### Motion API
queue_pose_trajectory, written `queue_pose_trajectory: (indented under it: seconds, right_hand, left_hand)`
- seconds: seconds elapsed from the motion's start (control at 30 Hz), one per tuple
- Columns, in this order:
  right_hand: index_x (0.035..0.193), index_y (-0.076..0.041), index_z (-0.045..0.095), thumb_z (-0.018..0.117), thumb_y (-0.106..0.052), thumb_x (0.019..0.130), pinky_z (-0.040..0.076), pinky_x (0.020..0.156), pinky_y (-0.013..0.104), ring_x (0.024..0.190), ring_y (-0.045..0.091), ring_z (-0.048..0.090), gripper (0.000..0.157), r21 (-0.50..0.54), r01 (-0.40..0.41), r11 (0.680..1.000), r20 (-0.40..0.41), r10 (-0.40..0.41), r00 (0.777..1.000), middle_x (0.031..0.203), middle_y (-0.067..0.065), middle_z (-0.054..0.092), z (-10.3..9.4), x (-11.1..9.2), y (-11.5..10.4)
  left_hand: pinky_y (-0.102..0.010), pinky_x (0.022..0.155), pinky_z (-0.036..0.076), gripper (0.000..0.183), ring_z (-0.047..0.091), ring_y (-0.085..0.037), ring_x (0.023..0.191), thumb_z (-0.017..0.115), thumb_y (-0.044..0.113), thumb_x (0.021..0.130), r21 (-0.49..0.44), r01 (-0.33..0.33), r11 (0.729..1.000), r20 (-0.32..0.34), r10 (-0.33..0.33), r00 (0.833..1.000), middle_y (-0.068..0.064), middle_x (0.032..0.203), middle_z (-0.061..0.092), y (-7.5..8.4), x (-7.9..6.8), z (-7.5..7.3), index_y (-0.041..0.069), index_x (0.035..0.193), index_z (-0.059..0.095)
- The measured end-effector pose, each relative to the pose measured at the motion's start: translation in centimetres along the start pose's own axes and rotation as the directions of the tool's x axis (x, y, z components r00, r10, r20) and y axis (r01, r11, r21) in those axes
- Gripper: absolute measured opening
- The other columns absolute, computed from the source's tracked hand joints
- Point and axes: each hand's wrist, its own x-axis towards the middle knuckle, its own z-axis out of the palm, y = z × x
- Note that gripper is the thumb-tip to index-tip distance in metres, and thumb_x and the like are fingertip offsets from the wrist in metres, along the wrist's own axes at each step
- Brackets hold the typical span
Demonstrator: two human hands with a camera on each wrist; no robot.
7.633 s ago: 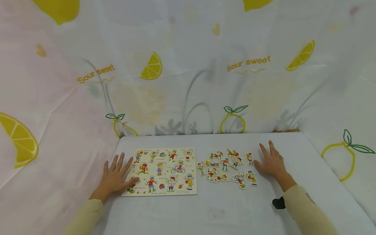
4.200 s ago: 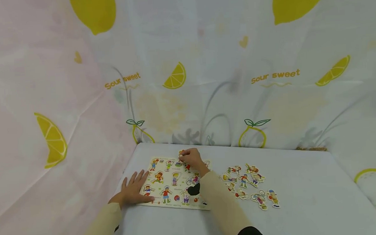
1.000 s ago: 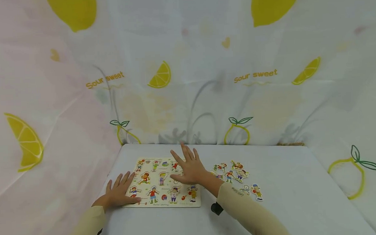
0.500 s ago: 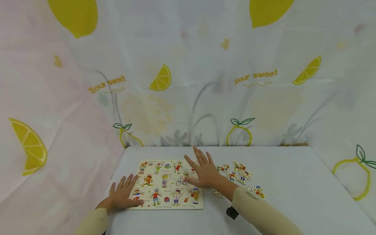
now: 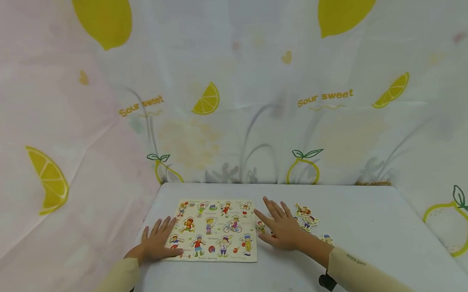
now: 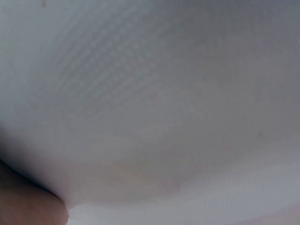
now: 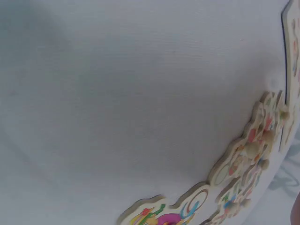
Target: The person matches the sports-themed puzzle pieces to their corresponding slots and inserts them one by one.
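Note:
My left hand [image 5: 157, 243] lies with spread fingers on the left edge of a pale wooden picture puzzle board [image 5: 200, 231], its thumb along the near left corner. The board shows rows of children playing sports. Right of the board, my right hand [image 5: 282, 231] is spread above the loose puzzle pieces [image 5: 309, 222] and holds nothing. It hides several of them. In the right wrist view, small round knobs stand up from the pieces, and the bicycle piece [image 7: 168, 218] lies closest to the camera. Only a bit of the hand [image 6: 33, 206] shows in the left wrist view.
A white cloth covers the table [image 5: 379, 235]. Behind it hangs a curtain [image 5: 254, 75] printed with lemons, which also closes in both sides.
My right hand has moved right, off the board and over the loose pieces. Some seconds ago it pinched a piece at the board's far edge. My left hand has stayed on the board.

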Motion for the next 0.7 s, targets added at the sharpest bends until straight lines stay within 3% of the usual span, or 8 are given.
queue_pose_trajectory:
  seconds: [0.13, 0.33, 0.53, 0.63, 0.7]
  right_hand:
    - [0.156, -0.025, 0.031, 0.045, -0.053, 0.1, 0.015, 0.119, 0.062, 0.15, 0.037, 0.023, 0.064, 0.028, 0.021, 0.999, 0.025, -0.022, 0.999, 0.167, 0.016, 0.006, 0.0, -2.0, 0.6]
    - [0.149, -0.016, 0.045, 0.056, -0.035, 0.1, 0.034, 0.109, 0.063, 0.14, 0.038, 0.04, 0.054, 0.064, 0.049, 0.997, -0.066, -0.045, 0.997, 0.158, 0.023, 0.032, 1.0, -4.8, 1.2]
    - [0.123, -0.009, 0.064, 0.074, -0.028, 0.087, 0.053, 0.089, 0.047, 0.113, 0.029, 0.062, 0.042, 0.017, 0.09, 0.996, -0.225, -0.084, 0.971, 0.125, 0.015, 0.062, 2.2, -6.6, 2.0]
    - [0.107, -0.011, 0.071, 0.08, -0.02, 0.081, 0.054, 0.08, 0.037, 0.096, 0.02, 0.064, 0.029, 0.062, 0.14, 0.988, -0.296, -0.115, 0.948, 0.106, 0.006, 0.067, 2.4, -6.7, 2.6]
    - [0.101, -0.012, 0.073, 0.082, -0.016, 0.08, 0.053, 0.074, 0.031, 0.087, 0.013, 0.06, 0.023, 0.127, 0.155, 0.98, -0.299, -0.111, 0.948, 0.098, 0.001, 0.066, 2.5, -6.6, 3.1]
  left_hand:
    - [-0.075, 0.109, -0.01, 0.126, 0.0, -0.05, 0.149, 0.063, 0.083, 0.069, 0.01, -0.003, 1.0, 0.008, 0.003, 1.0, -0.023, 0.165, 0.007, 0.2, -0.1, 0.1, 0.009, 0.158, 0.013]
    - [-0.075, 0.108, -0.011, 0.125, 0.0, -0.052, 0.148, 0.067, 0.079, 0.069, 0.003, -0.02, 1.0, 0.0, 0.02, 1.0, -0.025, 0.164, 0.008, 0.5, -0.1, -0.6, 0.007, 0.158, 0.015]
    - [-0.075, 0.109, -0.009, 0.126, -0.001, -0.05, 0.149, 0.062, 0.083, 0.07, 0.038, -0.014, 0.999, 0.005, 0.014, 1.0, -0.023, 0.165, 0.007, -0.4, 0.2, 0.2, 0.009, 0.159, 0.012]
    - [-0.076, 0.108, -0.009, 0.124, 0.001, -0.05, 0.148, 0.064, 0.081, 0.071, 0.032, -0.019, 0.999, -0.019, 0.02, 1.0, -0.023, 0.164, 0.008, -0.8, 0.5, 0.8, 0.008, 0.158, 0.014]
    - [-0.076, 0.108, -0.008, 0.123, 0.001, -0.05, 0.148, 0.064, 0.08, 0.071, 0.026, -0.028, 0.999, -0.031, 0.028, 0.999, -0.023, 0.164, 0.009, -0.9, 0.6, 0.9, 0.009, 0.158, 0.015]
